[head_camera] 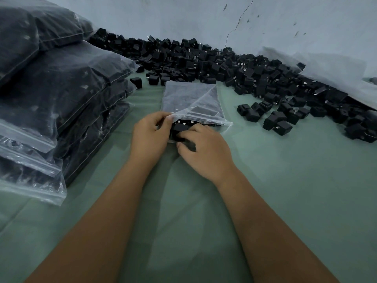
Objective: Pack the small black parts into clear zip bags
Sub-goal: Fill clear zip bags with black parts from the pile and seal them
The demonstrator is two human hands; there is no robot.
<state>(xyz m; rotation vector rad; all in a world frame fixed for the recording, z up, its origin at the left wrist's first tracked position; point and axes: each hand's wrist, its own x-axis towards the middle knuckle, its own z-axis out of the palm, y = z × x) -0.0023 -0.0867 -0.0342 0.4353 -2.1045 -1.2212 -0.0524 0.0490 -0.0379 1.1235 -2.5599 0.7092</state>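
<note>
Green cloth (285, 180) covers the work surface, which runs back to a pale, cracked wall (204, 19). Along the far edge, against the wall, lies a long heap of small black parts (204, 58), thinning out toward the right edge, where loose ones sit scattered on the cloth. A sheet of clear plastic (336, 72) lies over the heap's far right end.

Near the middle of the cloth, just in front of the heap, a clear zip bag (192, 101) lies flat with its mouth toward the person. It already holds a layer of black parts. The left hand (150, 135) pinches the upper lip of the bag's mouth between thumb and curled fingers and lifts it at the left corner, so the mouth gapes. The right hand (204, 154) is at the mouth, fingers curled over a black part (179, 128) that sits at the opening, partly under the raised lip; a second dark piece shows under the palm by the thumb, though I cannot tell whether it is a separate part. Both forearms reach in from the near edge.

At the left edge of the surface stands a stack of filled zip bags (51, 88), piled several high, each packed dark with parts, their clear zip ends pointing toward the near-left corner.
</note>
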